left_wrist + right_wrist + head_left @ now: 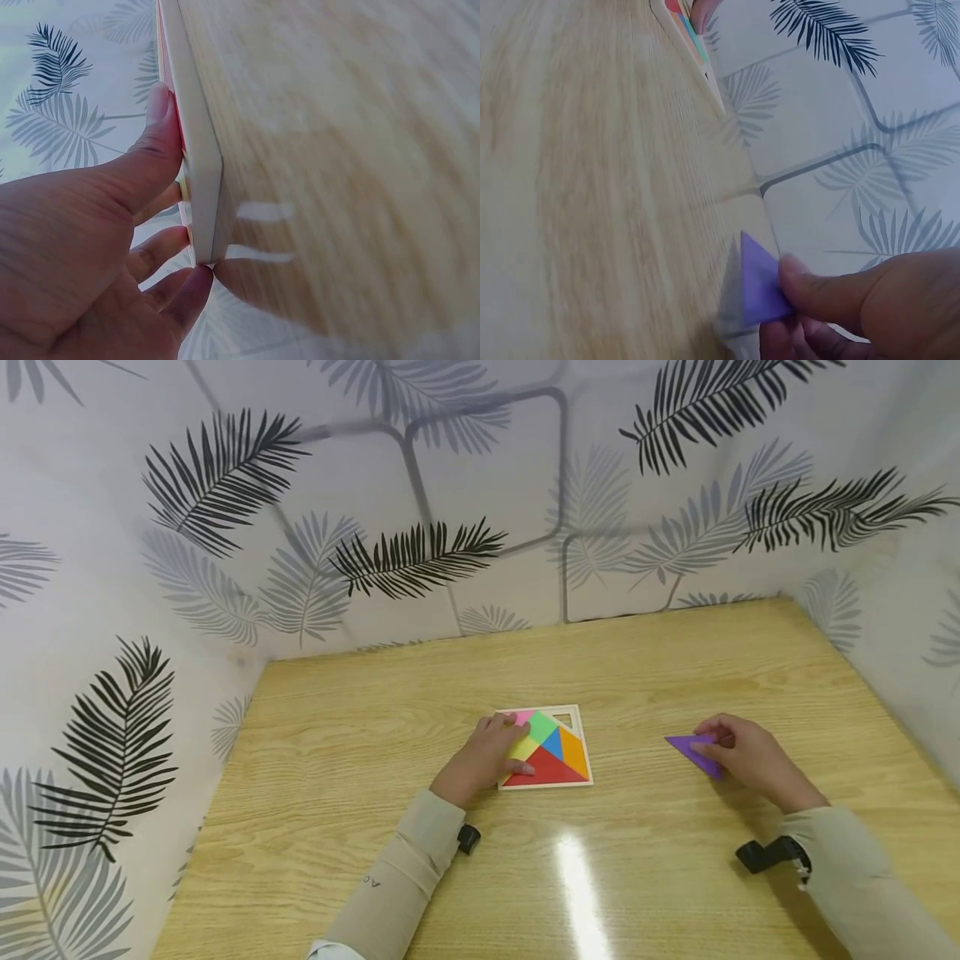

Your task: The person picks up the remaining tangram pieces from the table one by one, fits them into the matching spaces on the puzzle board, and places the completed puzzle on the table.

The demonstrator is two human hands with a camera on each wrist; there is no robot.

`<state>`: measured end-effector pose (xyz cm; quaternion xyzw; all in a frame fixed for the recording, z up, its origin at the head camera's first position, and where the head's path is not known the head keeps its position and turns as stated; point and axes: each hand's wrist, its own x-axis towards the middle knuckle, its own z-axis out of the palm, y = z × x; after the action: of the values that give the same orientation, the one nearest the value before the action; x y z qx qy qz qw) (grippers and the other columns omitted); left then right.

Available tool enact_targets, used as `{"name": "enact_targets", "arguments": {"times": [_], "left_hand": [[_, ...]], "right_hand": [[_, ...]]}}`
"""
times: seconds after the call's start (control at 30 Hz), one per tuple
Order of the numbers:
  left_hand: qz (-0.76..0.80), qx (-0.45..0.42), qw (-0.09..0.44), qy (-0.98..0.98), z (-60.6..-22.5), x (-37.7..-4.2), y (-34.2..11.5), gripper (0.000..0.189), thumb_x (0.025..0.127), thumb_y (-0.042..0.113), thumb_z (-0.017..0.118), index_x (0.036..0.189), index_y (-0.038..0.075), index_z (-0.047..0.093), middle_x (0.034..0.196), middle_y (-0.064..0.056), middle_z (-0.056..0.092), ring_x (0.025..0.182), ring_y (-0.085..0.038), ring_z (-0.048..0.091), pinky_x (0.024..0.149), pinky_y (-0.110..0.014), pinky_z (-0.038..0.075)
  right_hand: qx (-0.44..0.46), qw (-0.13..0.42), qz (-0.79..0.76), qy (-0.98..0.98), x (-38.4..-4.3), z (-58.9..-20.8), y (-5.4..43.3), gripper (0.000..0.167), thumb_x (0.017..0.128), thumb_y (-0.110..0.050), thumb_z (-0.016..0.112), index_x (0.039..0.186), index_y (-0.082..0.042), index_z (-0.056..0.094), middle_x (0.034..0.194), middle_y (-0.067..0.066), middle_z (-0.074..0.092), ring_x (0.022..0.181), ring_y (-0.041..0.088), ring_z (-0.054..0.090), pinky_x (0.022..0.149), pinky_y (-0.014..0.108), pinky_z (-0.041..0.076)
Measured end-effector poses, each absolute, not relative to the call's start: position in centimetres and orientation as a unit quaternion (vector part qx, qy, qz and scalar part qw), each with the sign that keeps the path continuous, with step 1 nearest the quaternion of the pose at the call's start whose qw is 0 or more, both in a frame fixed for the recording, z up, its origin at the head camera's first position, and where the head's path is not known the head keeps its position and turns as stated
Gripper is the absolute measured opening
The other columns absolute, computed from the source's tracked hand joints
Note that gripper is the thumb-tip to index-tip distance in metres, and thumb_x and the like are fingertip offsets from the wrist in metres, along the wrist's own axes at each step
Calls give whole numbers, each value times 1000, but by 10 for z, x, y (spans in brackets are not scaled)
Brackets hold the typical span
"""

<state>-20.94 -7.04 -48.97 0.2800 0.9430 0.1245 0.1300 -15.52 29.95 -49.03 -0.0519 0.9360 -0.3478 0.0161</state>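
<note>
A square tangram tray point(547, 787) with a pale frame lies on the table, holding a red triangle point(546, 768), an orange piece point(573, 752), a blue triangle point(553, 744), a green piece point(541, 725), and yellow and pink pieces partly covered by fingers. Toward the tray's upper right corner, a part without a coloured piece shows. My left hand point(480, 762) rests over the tray's left side; in the left wrist view the thumb point(159, 142) touches the red piece and the little finger meets the frame's corner. Off to the right, my right hand point(753, 760) pinches a purple triangle point(693, 752) between thumb and fingers.
The wooden table point(360, 735) meets a leaf-patterned wall covering point(487, 585) at the back and sides. A black wrist device point(765, 857) sits on the right wrist, another point(468, 838) by the left. Light glares on the table's front.
</note>
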Motion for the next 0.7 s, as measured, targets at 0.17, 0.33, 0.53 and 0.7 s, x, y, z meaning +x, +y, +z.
{"name": "enact_targets", "arguments": {"times": [0.17,0.33,0.53,0.7], "left_hand": [[129,280,131,942,-489,-209,-70,75,81,46,63,143,13,38,147,-10,30,130,-30,27,103,-36,33],[132,278,132,942,-487,-208,-70,74,81,45,64,143,13,38,147,-10,30,130,-30,27,104,-37,33],[134,274,132,943,-489,-208,-70,74,80,45,64,143,14,39,147,-9,30,130,-29,26,103,-36,33],[131,276,130,943,-489,-209,-71,74,81,46,63,143,14,38,147,-9,29,130,-29,26,103,-36,33]], "right_hand": [[-41,-6,-352,935,-157,-488,292,37,87,-31,66,105,1,60,90,11,65,84,25,60,66,29,46],[-41,-22,-365,930,-160,-488,284,38,87,-32,66,105,2,62,91,12,65,84,24,60,66,25,46],[-46,-27,-400,915,-163,-490,275,36,88,-30,65,105,1,63,95,15,65,85,22,60,62,20,46],[-50,-34,-415,908,-167,-491,269,30,87,-29,65,101,-2,64,94,13,66,79,14,60,59,21,48]]}}
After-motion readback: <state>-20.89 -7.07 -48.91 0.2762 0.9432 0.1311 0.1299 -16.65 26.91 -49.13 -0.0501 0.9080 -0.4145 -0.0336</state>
